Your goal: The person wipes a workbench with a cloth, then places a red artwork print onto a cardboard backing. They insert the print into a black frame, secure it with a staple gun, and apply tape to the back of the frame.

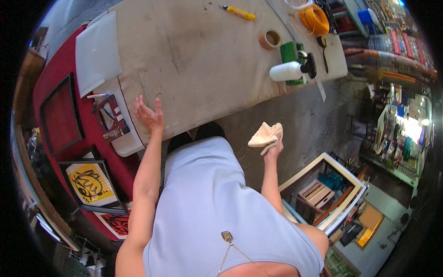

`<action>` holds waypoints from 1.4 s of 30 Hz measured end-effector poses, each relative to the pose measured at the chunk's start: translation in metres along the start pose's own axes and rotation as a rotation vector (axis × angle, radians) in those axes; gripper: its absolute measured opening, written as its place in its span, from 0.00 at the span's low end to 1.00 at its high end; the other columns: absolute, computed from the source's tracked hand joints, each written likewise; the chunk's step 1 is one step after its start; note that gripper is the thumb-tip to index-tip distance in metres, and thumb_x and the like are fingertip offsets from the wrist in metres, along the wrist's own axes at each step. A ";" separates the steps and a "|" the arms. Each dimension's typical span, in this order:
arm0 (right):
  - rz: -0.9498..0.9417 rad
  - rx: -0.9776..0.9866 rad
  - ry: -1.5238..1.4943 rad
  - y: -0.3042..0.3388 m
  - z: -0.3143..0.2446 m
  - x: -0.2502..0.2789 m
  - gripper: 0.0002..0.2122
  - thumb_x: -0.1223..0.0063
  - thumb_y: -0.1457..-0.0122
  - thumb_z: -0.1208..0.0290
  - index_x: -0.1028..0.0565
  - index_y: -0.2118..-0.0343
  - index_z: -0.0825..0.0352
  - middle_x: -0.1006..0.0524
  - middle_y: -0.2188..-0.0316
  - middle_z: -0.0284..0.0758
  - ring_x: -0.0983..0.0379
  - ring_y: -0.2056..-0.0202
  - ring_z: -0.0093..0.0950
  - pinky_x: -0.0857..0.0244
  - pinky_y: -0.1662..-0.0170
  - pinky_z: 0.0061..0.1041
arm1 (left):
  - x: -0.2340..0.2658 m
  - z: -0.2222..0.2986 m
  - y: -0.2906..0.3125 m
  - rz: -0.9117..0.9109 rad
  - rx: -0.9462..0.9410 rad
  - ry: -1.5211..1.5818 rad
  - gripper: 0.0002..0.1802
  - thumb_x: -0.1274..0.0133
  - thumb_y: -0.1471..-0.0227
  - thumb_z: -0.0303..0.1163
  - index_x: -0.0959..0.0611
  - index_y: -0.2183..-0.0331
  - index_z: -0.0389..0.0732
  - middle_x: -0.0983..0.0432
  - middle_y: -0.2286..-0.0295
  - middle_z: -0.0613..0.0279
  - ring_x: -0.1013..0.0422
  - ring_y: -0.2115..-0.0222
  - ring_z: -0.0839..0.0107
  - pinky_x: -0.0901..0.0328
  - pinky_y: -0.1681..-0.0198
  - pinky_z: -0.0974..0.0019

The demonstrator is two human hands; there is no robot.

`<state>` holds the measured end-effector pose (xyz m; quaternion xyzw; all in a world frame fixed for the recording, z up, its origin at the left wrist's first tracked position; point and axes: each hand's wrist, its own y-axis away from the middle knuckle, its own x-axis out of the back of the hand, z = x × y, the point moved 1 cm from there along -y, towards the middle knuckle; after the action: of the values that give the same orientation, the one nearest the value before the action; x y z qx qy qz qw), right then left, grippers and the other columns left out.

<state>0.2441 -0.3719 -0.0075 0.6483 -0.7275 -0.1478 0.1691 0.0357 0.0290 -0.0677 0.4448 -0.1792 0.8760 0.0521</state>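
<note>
My left hand (150,114) is over the near left part of the cardboard-covered table (184,60), fingers spread and nothing in it. Whether it touches the surface I cannot tell. In my right hand (275,148) is a crumpled cream cloth (265,135), held out past the table's near edge, above the floor. A white spray bottle (285,72) with a black trigger head lies on its side at the right end of the table, against a green box-like object (290,53). Near it is a roll of brown tape (270,40).
A yellow utility knife (240,13) lies at the table's far side, an orange coil of cord (314,20) at the far right. To the left, a red surface carries an empty dark frame (61,113) and a framed yellow print (92,184). A glass-topped case (323,189) stands right.
</note>
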 end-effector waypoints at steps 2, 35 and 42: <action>-0.285 -0.120 -0.224 -0.018 -0.035 -0.013 0.24 0.59 0.38 0.57 0.37 0.46 0.70 0.30 0.52 0.41 0.30 0.53 0.38 0.35 0.49 0.39 | 0.000 0.001 -0.002 0.068 0.000 0.041 0.35 0.52 0.49 0.53 0.36 0.47 0.39 0.41 0.47 0.49 0.47 0.44 0.53 0.56 0.41 0.49; -1.371 -0.385 0.297 0.022 -0.002 -0.348 0.18 0.58 0.42 0.48 0.27 0.64 0.58 0.24 0.66 0.31 0.29 0.61 0.28 0.39 0.57 0.32 | 0.057 0.046 0.451 -0.085 1.876 0.697 0.34 0.54 0.51 0.61 0.21 0.60 0.38 0.24 0.63 0.47 0.29 0.58 0.57 0.35 0.55 0.58; -2.003 -0.110 0.920 0.144 0.032 -0.233 0.17 0.47 0.44 0.61 0.25 0.59 0.70 0.23 0.66 0.35 0.29 0.64 0.21 0.36 0.62 0.21 | 0.174 -0.028 0.378 0.298 1.574 0.404 0.26 0.49 0.51 0.53 0.23 0.79 0.35 0.25 0.84 0.55 0.26 0.77 0.58 0.35 0.71 0.54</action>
<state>0.1258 -0.1235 0.0137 0.9290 0.2671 0.0054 0.2562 -0.1846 -0.3241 -0.0455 0.1565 0.4426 0.8062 -0.3602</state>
